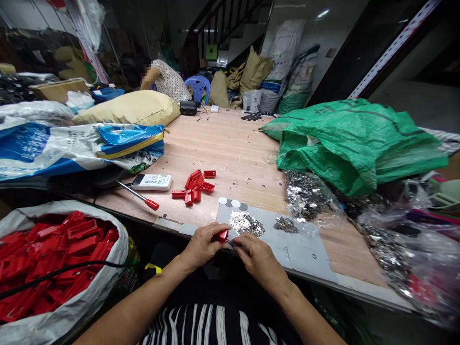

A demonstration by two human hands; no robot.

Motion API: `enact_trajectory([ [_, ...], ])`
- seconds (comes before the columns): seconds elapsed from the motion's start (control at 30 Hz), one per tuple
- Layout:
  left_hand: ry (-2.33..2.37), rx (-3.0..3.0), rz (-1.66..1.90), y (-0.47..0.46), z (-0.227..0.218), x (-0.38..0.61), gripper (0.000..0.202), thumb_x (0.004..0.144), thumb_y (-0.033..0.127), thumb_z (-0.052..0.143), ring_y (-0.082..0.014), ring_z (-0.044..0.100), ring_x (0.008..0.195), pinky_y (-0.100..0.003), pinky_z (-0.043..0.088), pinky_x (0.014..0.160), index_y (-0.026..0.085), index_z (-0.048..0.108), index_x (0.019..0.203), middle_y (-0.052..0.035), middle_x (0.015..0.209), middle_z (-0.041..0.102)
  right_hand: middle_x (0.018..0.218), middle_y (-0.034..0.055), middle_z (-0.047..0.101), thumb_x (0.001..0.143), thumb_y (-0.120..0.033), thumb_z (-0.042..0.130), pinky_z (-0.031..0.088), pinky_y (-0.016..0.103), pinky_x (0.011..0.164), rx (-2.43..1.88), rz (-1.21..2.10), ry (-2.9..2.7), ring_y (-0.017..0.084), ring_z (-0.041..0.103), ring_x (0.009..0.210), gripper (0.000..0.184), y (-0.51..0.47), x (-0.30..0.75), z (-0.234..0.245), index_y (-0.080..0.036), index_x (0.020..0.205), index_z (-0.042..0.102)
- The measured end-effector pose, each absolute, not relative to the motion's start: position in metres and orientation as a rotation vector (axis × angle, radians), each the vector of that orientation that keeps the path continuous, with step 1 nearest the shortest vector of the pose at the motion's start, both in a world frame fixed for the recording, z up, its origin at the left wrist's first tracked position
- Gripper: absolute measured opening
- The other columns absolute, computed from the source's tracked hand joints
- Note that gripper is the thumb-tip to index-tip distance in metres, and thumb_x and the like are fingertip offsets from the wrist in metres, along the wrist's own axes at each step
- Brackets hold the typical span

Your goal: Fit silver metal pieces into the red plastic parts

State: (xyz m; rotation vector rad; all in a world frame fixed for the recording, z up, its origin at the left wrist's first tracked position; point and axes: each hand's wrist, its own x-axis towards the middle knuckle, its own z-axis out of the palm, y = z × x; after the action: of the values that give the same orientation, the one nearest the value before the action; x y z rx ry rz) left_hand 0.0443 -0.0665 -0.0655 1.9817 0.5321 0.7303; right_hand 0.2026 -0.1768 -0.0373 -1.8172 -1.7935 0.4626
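Close to the table's front edge, my left hand [205,243] is closed around a small red plastic case [223,235]. My right hand [259,258] pinches something thin and dark against the case's near end; it is too small to name. Just beyond my hands lies a heap of shiny flat metal pieces [246,223] on a grey mat [276,247]. A smaller pile of metal parts [285,224] sits to its right. Several more red plastic cases [194,181] are grouped on the table ahead of my left hand.
An open white sack [118,225] of red cases stands at left. A red-handled tool [151,204] lies beside a white calculator-like device [152,182]. Green sack [334,139] and plastic bag of metal parts [309,194] occupy the right. Another person [170,79] sits at the far end.
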Motion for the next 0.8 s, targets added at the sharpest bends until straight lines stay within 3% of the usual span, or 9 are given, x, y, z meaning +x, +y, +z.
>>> enact_trajectory([
  [0.47,0.508,1.988,0.719,-0.066,-0.066,0.044,0.042,0.073,0.008,0.066,-0.0174,0.063,0.092,-0.029,0.048,0.085,0.022,0.064,0.113,-0.0032,0.1,0.069,0.089,0.0035,0.062,0.086,-0.007,0.049,0.051,0.028,0.075,-1.815,0.454,-1.826,0.016,0.062,0.082,0.023,-0.176,0.201,-0.033,-0.022,0.095,0.064],
  [0.8,0.534,1.97,0.745,-0.065,-0.069,0.047,0.043,0.071,0.003,0.062,-0.0188,0.066,0.091,-0.029,0.048,0.084,0.025,0.067,0.108,-0.0029,0.1,0.072,0.09,0.005,0.062,0.087,-0.005,0.043,0.048,0.027,0.068,-2.123,0.325,-1.789,0.017,0.063,0.077,0.024,-0.172,0.177,-0.037,-0.019,0.09,0.061],
])
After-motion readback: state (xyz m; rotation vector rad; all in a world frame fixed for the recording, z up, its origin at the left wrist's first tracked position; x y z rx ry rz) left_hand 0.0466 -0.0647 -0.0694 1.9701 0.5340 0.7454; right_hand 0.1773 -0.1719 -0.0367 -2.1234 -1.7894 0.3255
